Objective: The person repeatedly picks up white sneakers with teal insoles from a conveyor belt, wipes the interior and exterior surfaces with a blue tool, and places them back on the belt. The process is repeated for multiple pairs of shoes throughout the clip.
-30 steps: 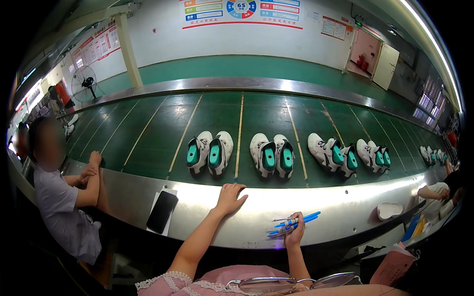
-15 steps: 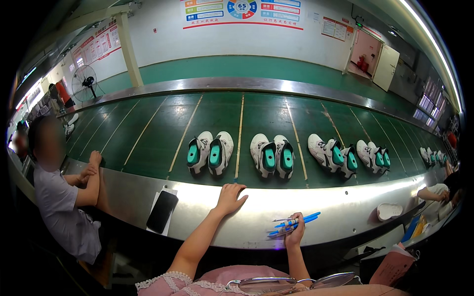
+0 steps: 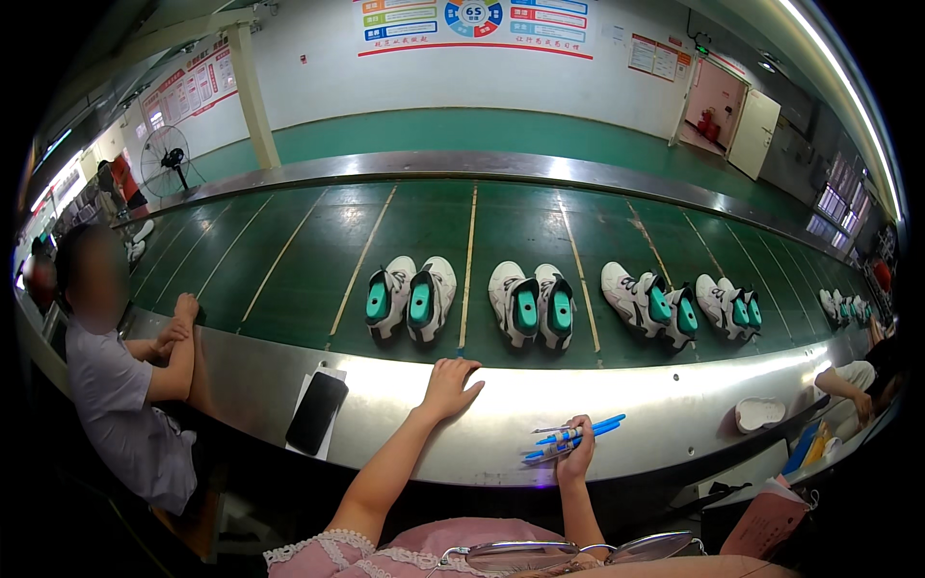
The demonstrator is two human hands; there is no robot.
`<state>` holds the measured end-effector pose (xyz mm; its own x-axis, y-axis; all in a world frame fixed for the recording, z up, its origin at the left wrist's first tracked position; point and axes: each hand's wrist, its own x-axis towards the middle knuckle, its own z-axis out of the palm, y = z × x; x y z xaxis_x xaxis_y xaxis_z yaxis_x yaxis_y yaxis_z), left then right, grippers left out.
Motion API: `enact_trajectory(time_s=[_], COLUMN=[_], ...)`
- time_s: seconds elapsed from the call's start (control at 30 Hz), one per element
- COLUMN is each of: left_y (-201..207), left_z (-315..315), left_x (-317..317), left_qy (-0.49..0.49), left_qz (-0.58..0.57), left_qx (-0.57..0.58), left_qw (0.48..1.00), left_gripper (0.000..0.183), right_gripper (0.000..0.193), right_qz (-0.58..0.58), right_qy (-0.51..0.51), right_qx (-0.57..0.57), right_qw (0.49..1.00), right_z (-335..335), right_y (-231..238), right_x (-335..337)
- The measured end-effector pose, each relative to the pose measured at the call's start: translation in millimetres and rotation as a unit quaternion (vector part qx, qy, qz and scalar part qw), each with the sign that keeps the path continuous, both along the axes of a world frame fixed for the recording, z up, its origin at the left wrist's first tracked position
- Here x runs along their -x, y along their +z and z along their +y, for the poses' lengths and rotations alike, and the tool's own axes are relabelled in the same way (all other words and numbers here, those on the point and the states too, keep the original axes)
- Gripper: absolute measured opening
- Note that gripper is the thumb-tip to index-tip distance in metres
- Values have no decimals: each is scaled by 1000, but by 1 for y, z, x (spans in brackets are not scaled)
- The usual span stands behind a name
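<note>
My left hand (image 3: 450, 387) lies open on the metal ledge (image 3: 385, 414), fingers reaching to the edge of the green conveyor belt and holding nothing. Closer to me on the right, my right hand (image 3: 576, 453) is closed around several blue pens (image 3: 606, 425), which stick out on both sides of the fist. Beyond the ledge, pairs of white and black sneakers with teal inserts stand on the belt: one pair (image 3: 436, 289) just past my left hand, another pair (image 3: 512, 289) slightly right, and further pairs (image 3: 629, 294) toward the right.
A black phone (image 3: 319, 413) rests on white paper to my left. Beside it, a person (image 3: 130, 385) sits with arms folded on the ledge. A white, shallow dish-like piece (image 3: 760, 414) lies at the right, near another worker's arm (image 3: 840, 381). A pink booklet (image 3: 768, 517) is lower right.
At the far right, the other worker's arm and hand have shifted slightly. My hands, the pens and the sneakers stay where they were.
</note>
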<state>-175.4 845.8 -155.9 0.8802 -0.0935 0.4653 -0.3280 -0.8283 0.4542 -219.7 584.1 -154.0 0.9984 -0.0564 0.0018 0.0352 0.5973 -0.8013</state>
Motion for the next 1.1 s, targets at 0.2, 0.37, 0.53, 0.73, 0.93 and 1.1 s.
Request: enact_trajectory(time_s=[0.2, 0.37, 0.53, 0.73, 0.93, 1.1], left_y=[1, 0, 3, 0, 4, 2], left_z=[0, 0, -1, 0, -1, 0], left_x=[0, 0, 1, 1, 2, 1], left_qy=[1, 1, 1, 0, -2, -1], left_qz=[0, 1, -6, -10, -4, 0], left_qx=[1, 3, 6, 5, 3, 2], left_qw=[1000, 1000, 1000, 1000, 1000, 1000], left_gripper=[32, 32, 32, 33, 33, 33], right_gripper=[25, 26, 25, 24, 24, 25], right_qz=[6, 2, 2, -1, -7, 0], right_qy=[-2, -7, -7, 2, 4, -6], right_qx=[-6, -2, -1, -5, 2, 5], right_qw=[1000, 1000, 1000, 1000, 1000, 1000], right_z=[2, 3, 2, 2, 1, 2], right_y=[3, 3, 0, 3, 2, 3], right_x=[1, 0, -2, 0, 0, 1])
